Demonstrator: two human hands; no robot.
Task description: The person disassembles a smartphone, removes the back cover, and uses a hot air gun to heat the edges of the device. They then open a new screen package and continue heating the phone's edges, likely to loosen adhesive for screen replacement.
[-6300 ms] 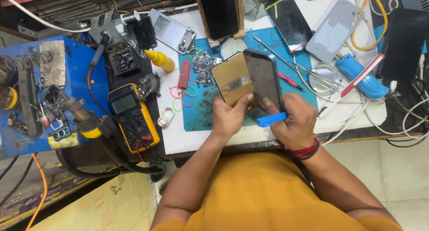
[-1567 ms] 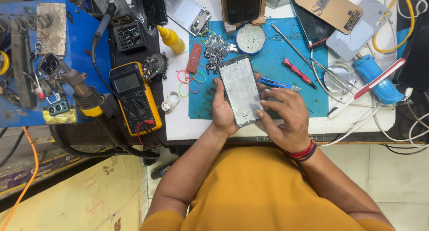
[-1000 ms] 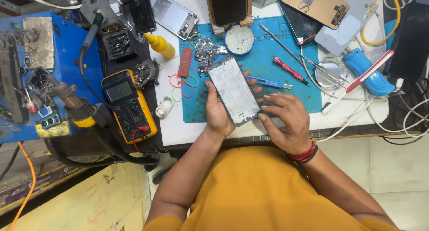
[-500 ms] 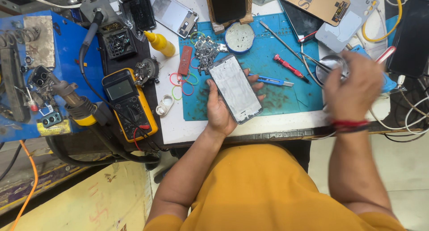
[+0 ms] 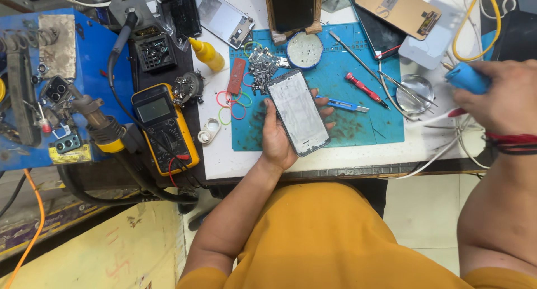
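My left hand (image 5: 278, 139) holds a bare phone frame (image 5: 297, 111), pale inside with a dark rim, tilted over the blue work mat (image 5: 369, 129). Far to the right, my right hand (image 5: 499, 101) is closed around a blue handheld tool (image 5: 467, 77) at the table's right side, among white cables. A red band sits on that wrist. A blue-handled blade (image 5: 342, 104) and a red screwdriver (image 5: 363, 88) lie on the mat between the two hands.
A yellow multimeter (image 5: 164, 127) lies left of the mat, beside a blue soldering station (image 5: 50, 87). Small parts (image 5: 263, 71), rubber bands (image 5: 232, 101), a yellow bottle (image 5: 206, 53), tweezers (image 5: 363, 65), a round glass dish (image 5: 415, 93) and several phone panels (image 5: 400, 9) crowd the back.
My right hand left the phone frame, swung out to the right side of the table and closed on the blue tool. My left hand keeps the frame in place.
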